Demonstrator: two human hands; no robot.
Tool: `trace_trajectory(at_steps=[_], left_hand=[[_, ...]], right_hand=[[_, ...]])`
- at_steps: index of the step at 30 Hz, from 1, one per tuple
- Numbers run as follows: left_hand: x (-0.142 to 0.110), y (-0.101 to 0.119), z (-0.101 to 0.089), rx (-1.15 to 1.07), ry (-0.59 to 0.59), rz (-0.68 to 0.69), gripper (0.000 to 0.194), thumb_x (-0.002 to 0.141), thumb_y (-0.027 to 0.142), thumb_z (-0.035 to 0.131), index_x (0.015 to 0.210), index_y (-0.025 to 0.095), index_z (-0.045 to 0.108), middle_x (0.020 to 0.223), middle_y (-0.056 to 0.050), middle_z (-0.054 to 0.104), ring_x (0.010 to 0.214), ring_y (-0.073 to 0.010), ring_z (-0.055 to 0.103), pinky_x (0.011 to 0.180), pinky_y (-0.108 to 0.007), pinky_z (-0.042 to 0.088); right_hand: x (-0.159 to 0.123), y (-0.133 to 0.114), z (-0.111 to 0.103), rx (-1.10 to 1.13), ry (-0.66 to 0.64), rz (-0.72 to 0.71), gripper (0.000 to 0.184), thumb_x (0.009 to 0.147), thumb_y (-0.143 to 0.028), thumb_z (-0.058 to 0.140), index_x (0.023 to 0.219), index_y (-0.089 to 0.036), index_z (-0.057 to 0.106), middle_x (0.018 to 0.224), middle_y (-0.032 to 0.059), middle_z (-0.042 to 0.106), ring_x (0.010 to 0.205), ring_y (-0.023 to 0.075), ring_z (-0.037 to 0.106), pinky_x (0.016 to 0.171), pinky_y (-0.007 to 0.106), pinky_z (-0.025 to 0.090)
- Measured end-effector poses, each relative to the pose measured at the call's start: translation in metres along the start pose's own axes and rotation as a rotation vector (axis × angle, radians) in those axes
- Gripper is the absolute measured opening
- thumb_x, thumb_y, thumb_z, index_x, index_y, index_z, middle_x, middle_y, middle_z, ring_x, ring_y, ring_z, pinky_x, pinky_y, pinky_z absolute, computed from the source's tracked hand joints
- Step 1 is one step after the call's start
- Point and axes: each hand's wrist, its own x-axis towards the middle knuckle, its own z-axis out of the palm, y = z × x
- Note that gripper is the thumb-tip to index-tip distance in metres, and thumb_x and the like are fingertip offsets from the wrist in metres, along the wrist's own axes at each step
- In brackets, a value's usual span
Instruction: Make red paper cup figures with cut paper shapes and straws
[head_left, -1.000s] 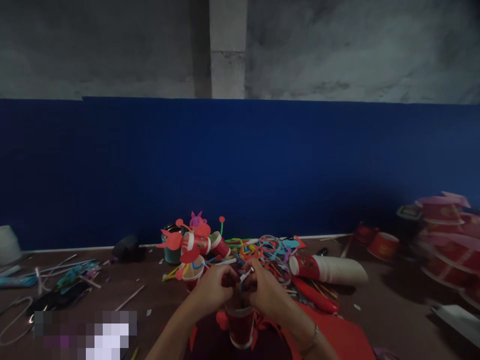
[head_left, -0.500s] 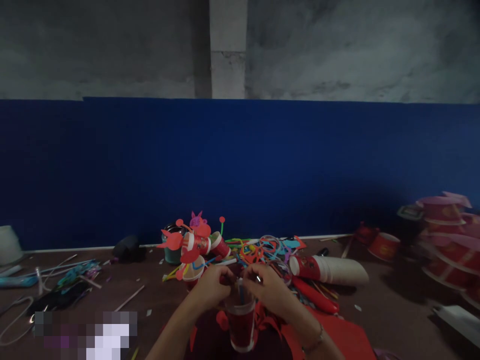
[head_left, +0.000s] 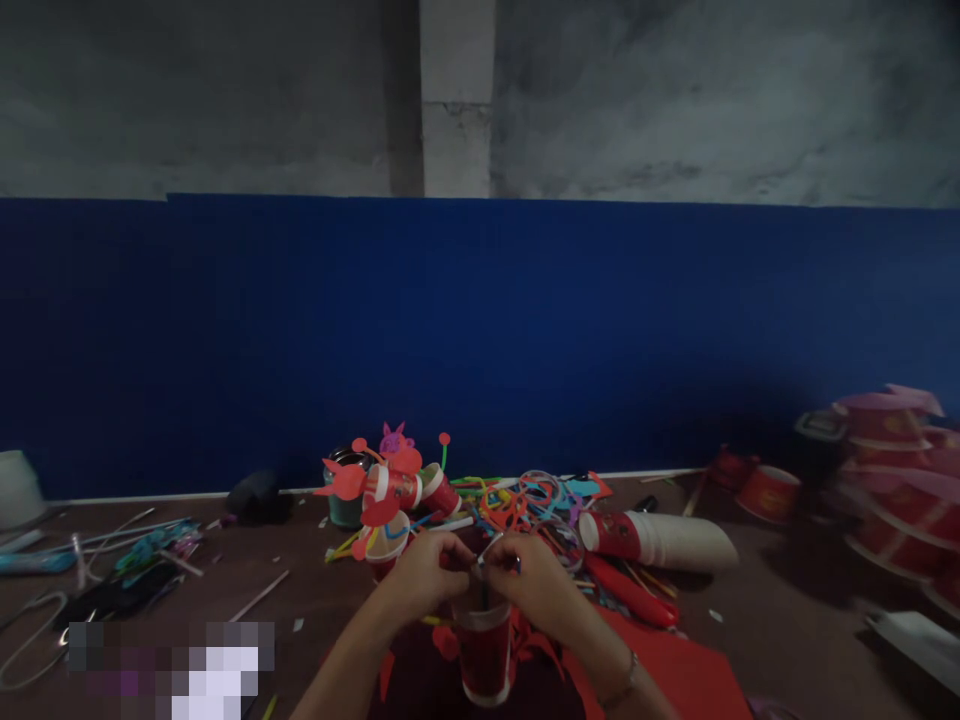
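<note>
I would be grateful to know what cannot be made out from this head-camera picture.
Head view: the pale piece between the left hand and right hand; fingers hide its shape and which hand grips it.
Head view: the inside of the red cup below; dim and partly behind the hands.
Head view: the red stack, blurred and cut off by the right edge.

Craft clutter behind, one cup in front

A paper cup (head_left: 484,660) is nearest, below the left hand (head_left: 431,578) and right hand (head_left: 534,578). Beyond, on the table (head_left: 720,585), lies a heap of strips (head_left: 507,508); left of it are paper-cup figures (head_left: 397,490), a jar (head_left: 345,511) behind them. Rightward lies a nested cup stack (head_left: 679,542), a sheet (head_left: 675,668) before it. Stacked bowls (head_left: 885,428) stand far right.
</note>
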Motion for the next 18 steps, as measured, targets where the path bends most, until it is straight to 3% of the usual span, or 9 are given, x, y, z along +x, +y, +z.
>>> trace_trajectory(at_steps=[5, 10, 15, 18], left_hand=[[0.002, -0.002, 0.002, -0.006, 0.025, 0.019, 0.019, 0.057, 0.012, 0.058, 0.073, 0.013, 0.068, 0.069, 0.001, 0.066, 0.069, -0.0156, 0.058, 0.065, -0.025, 0.044], [-0.002, 0.002, 0.0, -0.061, -0.051, 0.051, 0.015, 0.058, 0.015, 0.061, 0.071, 0.013, 0.068, 0.065, 0.002, 0.063, 0.064, -0.013, 0.056, 0.06, -0.023, 0.041], [-0.013, 0.01, -0.001, -0.13, -0.206, 0.065, 0.013, 0.056, 0.018, 0.068, 0.068, 0.014, 0.071, 0.058, 0.003, 0.062, 0.057, -0.0109, 0.054, 0.055, -0.021, 0.039], [-0.02, 0.018, -0.002, -0.222, -0.295, 0.059, 0.013, 0.053, 0.02, 0.073, 0.064, 0.015, 0.072, 0.056, 0.004, 0.061, 0.056, -0.0089, 0.052, 0.054, -0.02, 0.039]], right_hand=[[-0.001, -0.004, -0.003, -0.054, 0.013, 0.043, 0.016, 0.067, -0.013, 0.057, 0.065, -0.013, 0.072, 0.066, 0.0058, 0.071, 0.066, 0.0185, 0.063, 0.06, 0.023, 0.041], [-0.003, 0.0, -0.012, -0.066, 0.021, 0.056, 0.013, 0.062, -0.017, 0.067, 0.072, -0.016, 0.074, 0.073, 0.0042, 0.073, 0.071, 0.0194, 0.063, 0.063, 0.024, 0.043], [-0.005, 0.012, -0.021, 0.185, -0.218, -0.183, 0.002, 0.063, -0.019, 0.073, 0.064, -0.018, 0.072, 0.073, 0.0011, 0.071, 0.073, 0.0157, 0.062, 0.07, 0.024, 0.046], [-0.009, 0.008, -0.029, 0.273, -0.313, -0.256, 0.013, 0.061, -0.031, 0.079, 0.062, -0.02, 0.072, 0.081, 0.0013, 0.069, 0.083, 0.0167, 0.061, 0.078, 0.027, 0.046]])
